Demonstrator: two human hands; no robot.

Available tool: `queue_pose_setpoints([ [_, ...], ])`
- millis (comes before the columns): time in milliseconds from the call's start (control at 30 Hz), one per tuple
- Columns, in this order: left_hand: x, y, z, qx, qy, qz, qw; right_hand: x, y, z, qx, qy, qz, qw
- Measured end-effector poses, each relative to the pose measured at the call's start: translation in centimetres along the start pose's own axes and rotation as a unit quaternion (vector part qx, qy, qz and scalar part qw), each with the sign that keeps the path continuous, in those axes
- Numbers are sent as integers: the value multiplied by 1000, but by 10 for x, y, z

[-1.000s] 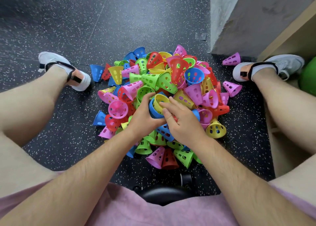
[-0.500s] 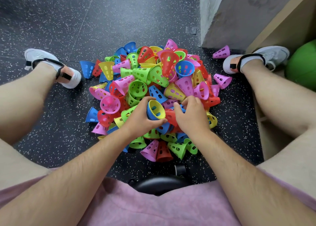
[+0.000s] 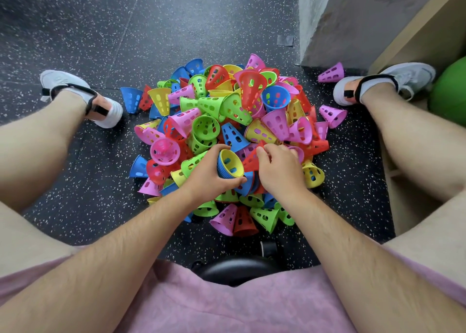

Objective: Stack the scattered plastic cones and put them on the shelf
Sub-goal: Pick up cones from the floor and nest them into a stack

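Observation:
A heap of perforated plastic cones (image 3: 227, 120) in pink, green, blue, red and yellow lies on the dark speckled floor between my legs. My left hand (image 3: 209, 175) grips a nested stack of cones (image 3: 230, 165), blue ones outside with a yellow one innermost, its mouth facing up and right. Just right of the stack, my right hand (image 3: 280, 171) has its fingers curled on a red cone (image 3: 253, 157) in the pile. Its fingertips are partly hidden among the cones.
Two pink cones (image 3: 331, 72) (image 3: 332, 113) lie apart near my right foot. A grey wall corner (image 3: 317, 22) and a wooden shelf unit (image 3: 416, 29) stand at the right, with a green ball (image 3: 451, 93) inside. A black stool seat (image 3: 234, 269) sits below me.
My right hand has left the stack's mouth and moved right into the pile, onto a red cone. My left hand keeps hold of the stack. The camera has shifted slightly.

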State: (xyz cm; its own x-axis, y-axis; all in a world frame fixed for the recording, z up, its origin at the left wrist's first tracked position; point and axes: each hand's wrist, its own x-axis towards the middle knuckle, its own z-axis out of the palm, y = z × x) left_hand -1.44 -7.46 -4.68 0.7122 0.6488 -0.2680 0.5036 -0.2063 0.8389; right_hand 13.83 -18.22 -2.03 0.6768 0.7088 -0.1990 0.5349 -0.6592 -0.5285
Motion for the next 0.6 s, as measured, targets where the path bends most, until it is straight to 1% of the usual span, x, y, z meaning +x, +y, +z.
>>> queue_pose_setpoints([
  [67,0,-2,-2,-3,7,-2,1000,0,-3,-2,-1,41,-21,999],
  [133,1,-4,-5,-4,15,-2,1000,0,-8,-4,52,60,-46,996],
  [200,1,-6,-7,-11,24,0,1000,-1,-14,-4,135,23,-63,989],
  [267,3,-7,-8,-14,34,9,999,-3,-19,0,170,-17,-83,982],
  [400,3,-5,-13,-41,56,17,997,-6,-29,8,173,-74,-114,976],
  [500,3,-8,-15,-63,68,23,995,-9,-33,14,164,-81,-158,970],
  [600,2,-13,-18,-56,69,26,996,-12,-35,17,150,-108,-171,968],
])
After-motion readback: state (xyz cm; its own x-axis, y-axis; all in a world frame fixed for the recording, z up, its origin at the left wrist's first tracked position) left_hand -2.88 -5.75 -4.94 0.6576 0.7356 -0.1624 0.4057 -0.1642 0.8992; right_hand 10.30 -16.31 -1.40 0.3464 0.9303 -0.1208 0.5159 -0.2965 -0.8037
